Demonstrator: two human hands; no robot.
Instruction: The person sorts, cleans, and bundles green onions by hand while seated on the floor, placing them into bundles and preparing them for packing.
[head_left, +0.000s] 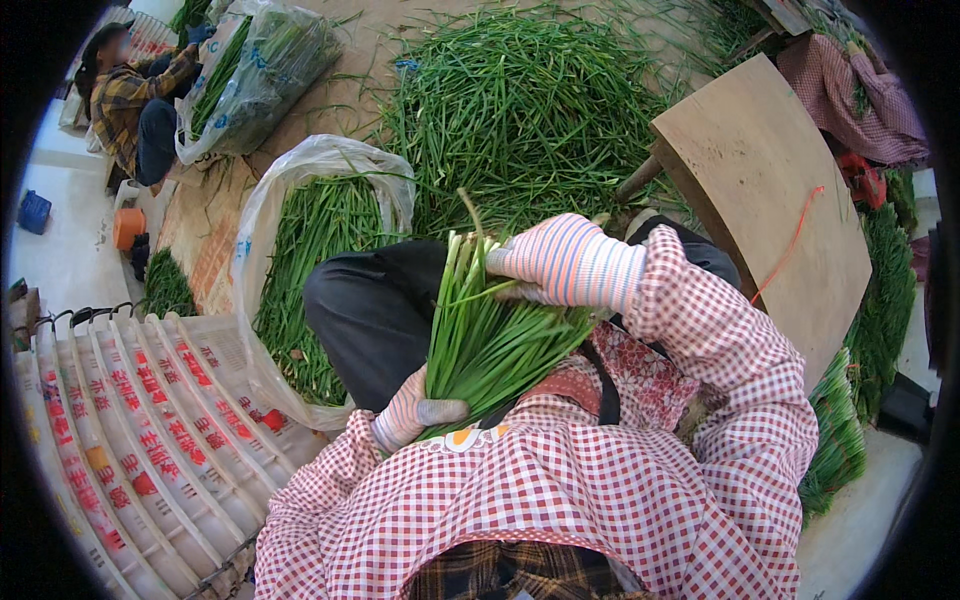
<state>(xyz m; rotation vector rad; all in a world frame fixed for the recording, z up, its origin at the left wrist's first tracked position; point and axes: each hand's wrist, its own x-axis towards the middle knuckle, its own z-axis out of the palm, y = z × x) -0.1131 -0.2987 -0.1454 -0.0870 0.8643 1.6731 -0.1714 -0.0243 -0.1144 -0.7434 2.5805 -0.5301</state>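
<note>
A bunch of green garlic chives (487, 330) lies across my lap, pale cut ends up and leaves fanned down to the right. My left hand (420, 409), in a striped knit glove, is closed round the lower part of the bunch, thumb on top. My right hand (562, 262), gloved the same way, is at the pale ends, with a yellowish stalk and a bent leaf beside its fingertips; its fingers are partly hidden. Beyond my knees a large loose heap of chives (525, 112) covers the floor. At my left knee stands an open clear plastic bag (251, 300) filled with chives.
A wooden board (772, 195) on a support, with a red string (787, 247), stands at my right. Tied chives (832, 442) lie beyond it. A white slatted crate (150, 450) is at lower left. One person (127, 97) sits by another filled bag (262, 82); a checked sleeve (847, 97) shows upper right.
</note>
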